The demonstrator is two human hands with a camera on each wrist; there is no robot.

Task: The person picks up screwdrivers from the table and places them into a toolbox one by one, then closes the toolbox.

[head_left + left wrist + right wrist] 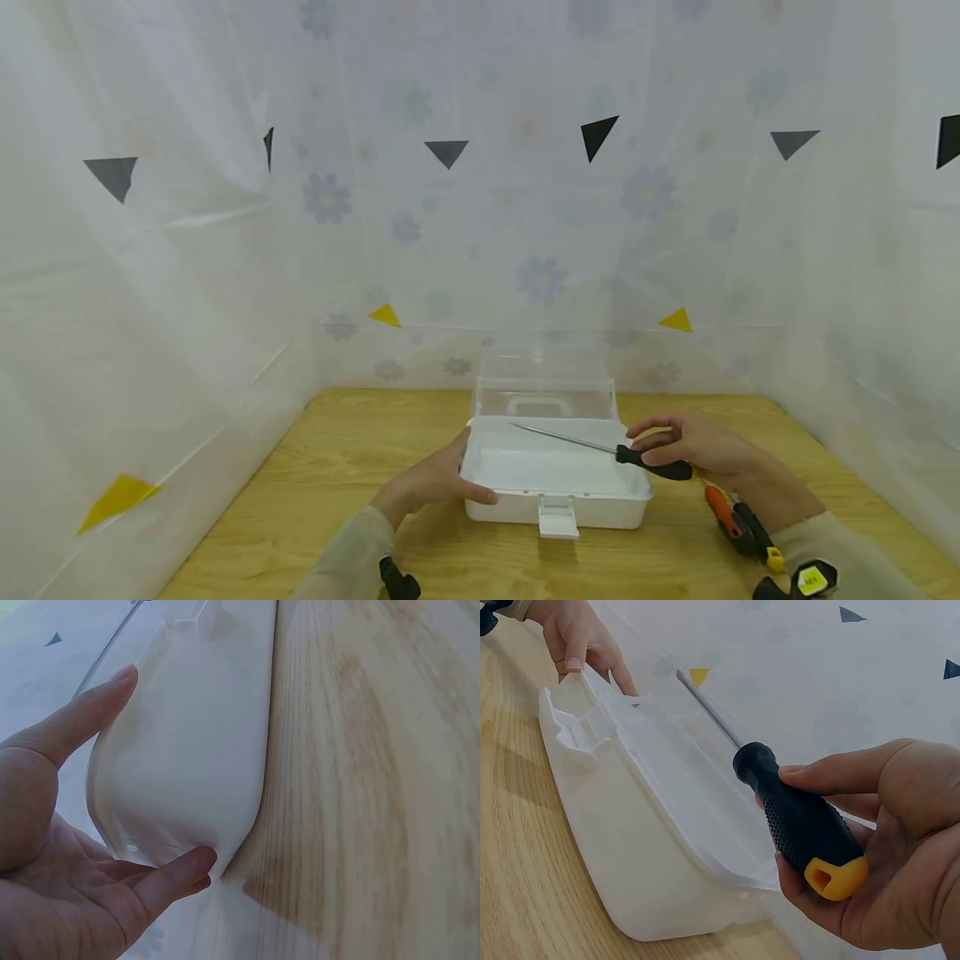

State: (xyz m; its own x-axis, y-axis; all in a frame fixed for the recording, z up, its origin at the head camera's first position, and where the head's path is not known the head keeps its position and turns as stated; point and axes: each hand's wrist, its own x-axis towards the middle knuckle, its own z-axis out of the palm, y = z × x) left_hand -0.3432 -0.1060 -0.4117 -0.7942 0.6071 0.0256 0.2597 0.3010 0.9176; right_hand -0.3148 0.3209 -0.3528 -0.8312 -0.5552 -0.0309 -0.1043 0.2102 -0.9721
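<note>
A white plastic toolbox (517,508) stands on the table with its clear lid (546,400) raised at the back and its front latch (558,518) hanging down. My left hand (438,483) grips the box's left end, thumb at the front and fingers round the back corner. In my right hand (693,446) is a screwdriver (656,464), held by its black handle with a yellow end (836,879). Its metal shaft (562,437) points left over the open box, apart from the floor inside. The box interior shows no other items.
Right of the box, beside my right forearm, lie an orange-and-black handled tool (726,510) and a black-and-yellow tool (759,533). A tape measure (816,577) appears by the right sleeve. White curtains (150,333) surround the wooden table (375,417).
</note>
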